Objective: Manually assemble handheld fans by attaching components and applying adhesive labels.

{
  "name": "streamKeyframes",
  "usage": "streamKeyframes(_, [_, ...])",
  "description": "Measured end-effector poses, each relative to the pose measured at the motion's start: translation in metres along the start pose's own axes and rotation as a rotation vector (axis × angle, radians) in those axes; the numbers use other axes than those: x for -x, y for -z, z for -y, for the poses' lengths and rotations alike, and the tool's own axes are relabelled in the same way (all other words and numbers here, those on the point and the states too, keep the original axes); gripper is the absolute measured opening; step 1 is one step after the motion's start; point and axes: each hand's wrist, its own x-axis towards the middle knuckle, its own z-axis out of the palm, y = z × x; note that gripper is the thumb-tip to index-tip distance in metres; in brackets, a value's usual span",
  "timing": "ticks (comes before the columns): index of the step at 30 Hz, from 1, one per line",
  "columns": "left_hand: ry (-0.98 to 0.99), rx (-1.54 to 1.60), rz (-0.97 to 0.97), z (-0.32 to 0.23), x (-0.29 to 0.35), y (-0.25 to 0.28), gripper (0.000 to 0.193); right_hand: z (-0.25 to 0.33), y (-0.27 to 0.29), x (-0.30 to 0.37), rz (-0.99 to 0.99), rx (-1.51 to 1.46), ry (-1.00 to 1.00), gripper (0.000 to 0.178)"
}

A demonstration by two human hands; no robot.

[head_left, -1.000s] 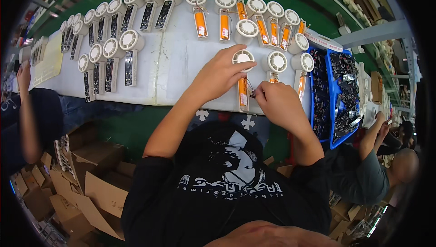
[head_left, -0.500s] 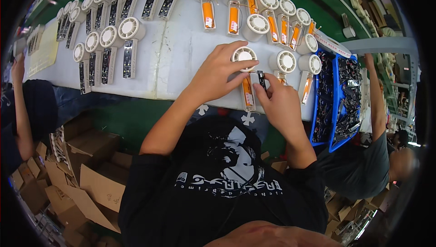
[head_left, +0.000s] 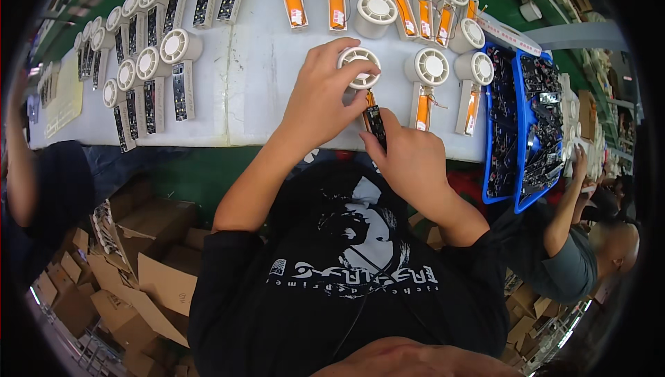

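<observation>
My left hand [head_left: 320, 96] is wrapped around the round white head of a handheld fan [head_left: 358, 72], with the thumb and fingers curled about its grille. The fan's open handle points toward me, and a bit of its orange battery shows near the neck. In my right hand [head_left: 413, 165], a narrow black circuit board [head_left: 375, 125] is pinched between thumb and fingers. It lies over the handle, hiding most of it; whether it is seated inside, I cannot tell.
Several fans with orange batteries [head_left: 336, 6] stand behind and right of my hands. Fans with black boards fitted [head_left: 183, 89] line the left. Blue bins [head_left: 521, 134] of circuit boards sit at right. Cardboard boxes [head_left: 163, 280] lie below the table [head_left: 256, 93]. Other people work at both sides.
The circuit board has moved from beside the handle to over it, my right hand moving left with it. My left hand still grips the fan head. The whole view has shifted slightly.
</observation>
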Motion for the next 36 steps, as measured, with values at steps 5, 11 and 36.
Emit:
streamKeyframes(5, [-0.178, -0.268, 0.014, -0.008, 0.025, 0.007, 0.041, -0.006, -0.001, 0.002, -0.021, -0.056, -0.004, 0.040])
streamKeyframes(11, [-0.250, -0.521, 0.030, -0.003, 0.033, 0.003, 0.043, -0.006, 0.000, 0.004, -0.016, -0.083, -0.012, 0.040])
streamKeyframes(36, [-0.331, -0.672, 0.169, -0.008, 0.022, 0.006, 0.031, -0.023, -0.002, 0.002, -0.052, -0.654, -0.188, 0.028])
